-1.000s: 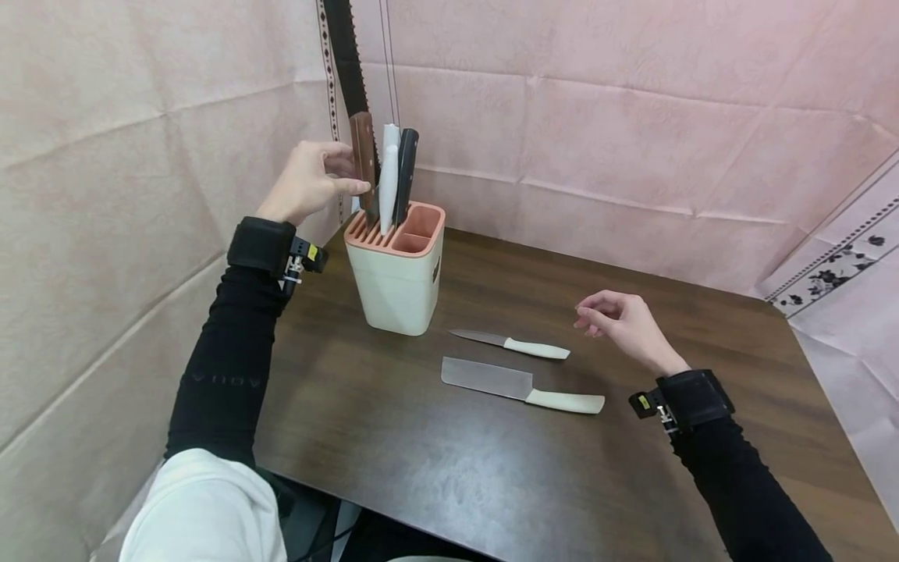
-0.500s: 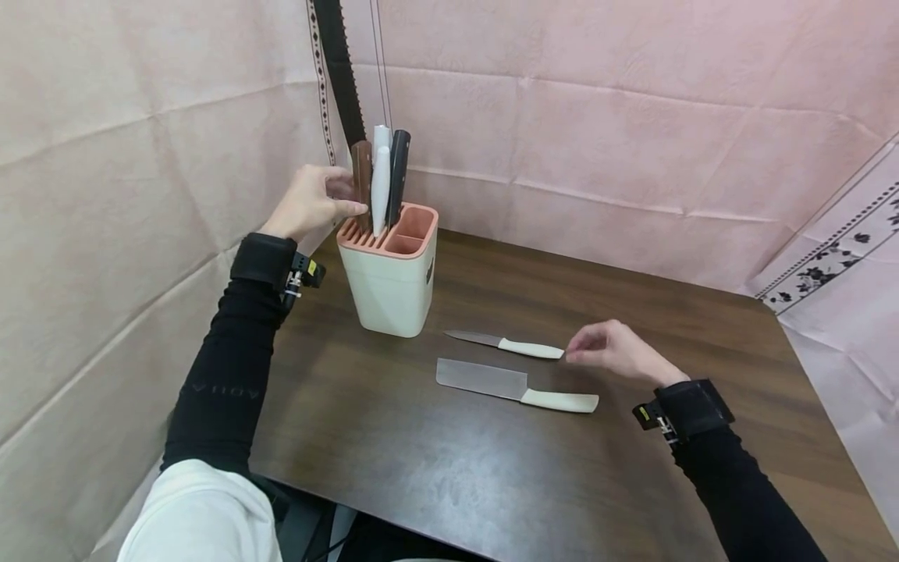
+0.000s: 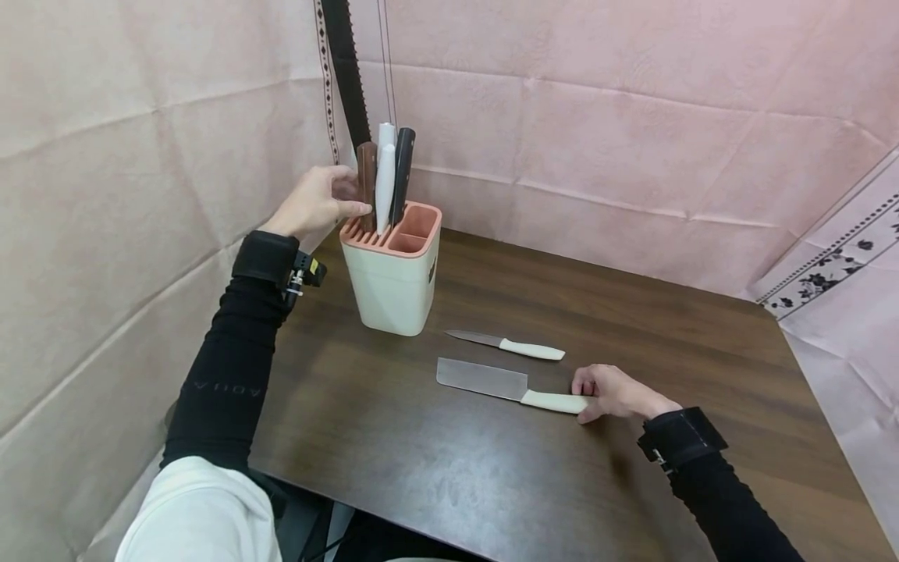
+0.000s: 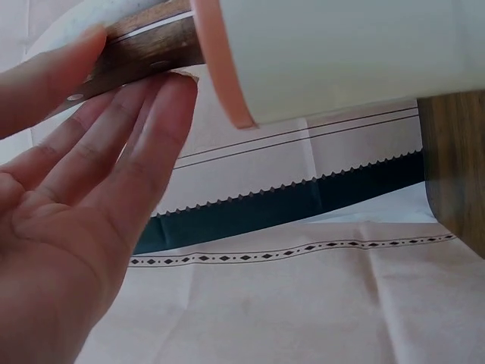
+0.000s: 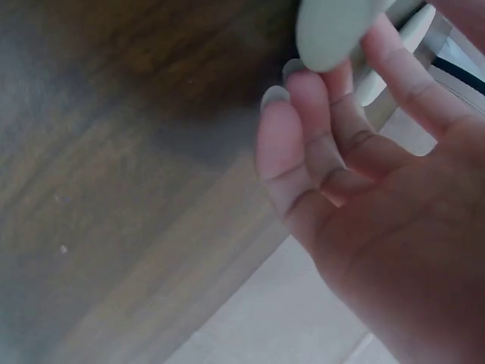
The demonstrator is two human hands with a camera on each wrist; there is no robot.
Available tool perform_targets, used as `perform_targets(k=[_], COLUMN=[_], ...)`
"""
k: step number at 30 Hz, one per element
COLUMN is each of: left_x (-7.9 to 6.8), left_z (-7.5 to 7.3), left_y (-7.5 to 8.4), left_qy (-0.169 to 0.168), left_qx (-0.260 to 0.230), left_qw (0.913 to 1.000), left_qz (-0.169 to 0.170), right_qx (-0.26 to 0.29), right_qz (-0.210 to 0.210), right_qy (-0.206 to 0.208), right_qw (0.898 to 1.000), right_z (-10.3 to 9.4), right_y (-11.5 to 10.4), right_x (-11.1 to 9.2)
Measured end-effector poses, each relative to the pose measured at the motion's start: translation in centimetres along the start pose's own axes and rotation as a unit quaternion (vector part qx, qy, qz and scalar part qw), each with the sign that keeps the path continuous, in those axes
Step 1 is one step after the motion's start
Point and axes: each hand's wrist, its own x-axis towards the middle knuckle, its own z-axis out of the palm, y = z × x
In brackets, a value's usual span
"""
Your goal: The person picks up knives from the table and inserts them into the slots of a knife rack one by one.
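My left hand [image 3: 312, 201] pinches the brown wooden handle [image 4: 151, 53] of a knife standing in a slot of the pale green knife block [image 3: 389, 293]; its blade is hidden inside. A white-handled knife [image 3: 385, 183] and a black-handled knife [image 3: 403, 172] stand beside it. On the table, my right hand [image 3: 614, 393] has thumb and fingers about the handle end of a cleaver [image 3: 485, 378] with a broad blade and cream handle. That handle's rounded end [image 5: 333, 34] shows close up in the right wrist view. A small paring knife [image 3: 531, 349] lies just behind the cleaver.
The block has a pink top [image 3: 424, 218] with slots and open compartments. Its back left corner position is close to the cloth-covered walls [image 3: 597, 140]. The brown wooden table [image 3: 393, 437] ends at a front edge near the person.
My left hand has lowered the brown-handled knife deeper into the block. My right hand has come down from above, past the paring knife's handle, to the cleaver's handle.
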Motion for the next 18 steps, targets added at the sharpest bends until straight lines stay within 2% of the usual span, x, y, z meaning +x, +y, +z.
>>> perform_targets(k=[4,7,14,18], left_x=[-0.3,-0.6,-1.3,-1.5], left_z=[-0.2,-0.4,-0.6,-0.5], left_y=[0.2,0.5,1.6,2.6], left_qy=[-0.001,0.01,0.06,0.099], left_qx=[-0.01,-0.013,-0.022,-0.035], left_qw=[0.9999,0.9998,0.9979,0.9939], left_qz=[-0.01,-0.01,0.007,0.032], right_qx=[0.016,0.03,0.059,0.081], right_qz=[-0.014,-0.023,-0.05,-0.07], right_qy=[0.008,0.004,0.026,0.042], right_qw=[1.0,0.999,0.997,0.993], right_z=[-0.4,-1.3,-4.8,-7.3], right_y=[0.6,1.0,0.9,0.5], right_x=[-0.1,-0.4,-1.8,-2.8])
